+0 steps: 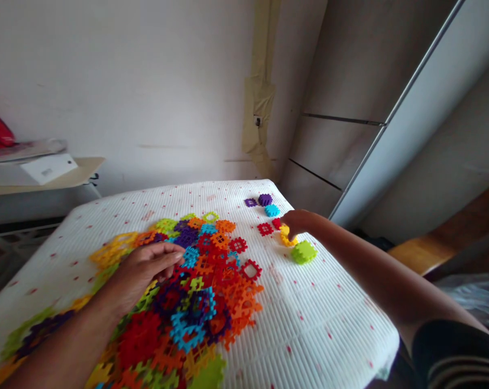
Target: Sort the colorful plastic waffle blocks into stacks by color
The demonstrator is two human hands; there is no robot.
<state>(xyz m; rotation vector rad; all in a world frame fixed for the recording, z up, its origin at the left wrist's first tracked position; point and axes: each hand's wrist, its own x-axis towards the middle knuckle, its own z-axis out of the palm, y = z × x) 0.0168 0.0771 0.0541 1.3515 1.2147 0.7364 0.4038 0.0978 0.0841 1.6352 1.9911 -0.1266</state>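
Note:
A big heap of flat, toothed plastic tiles [195,292] in red, orange, blue, purple, green and yellow covers the near left of a white ribbed table [317,319]. My left hand [147,267] lies on top of the heap with its fingers stretched flat towards a blue tile. My right hand [295,222] reaches to the far right and pinches a stack of yellow tiles [287,237]. Beside it stand a green stack [304,252], a red tile [265,229], a blue stack [272,210] and purple tiles [264,199].
The table's right edge drops off close to my right arm. A low shelf [45,181] with a white box and a red thing stands at the left wall. Grey cabinet panels [390,135] rise at the right.

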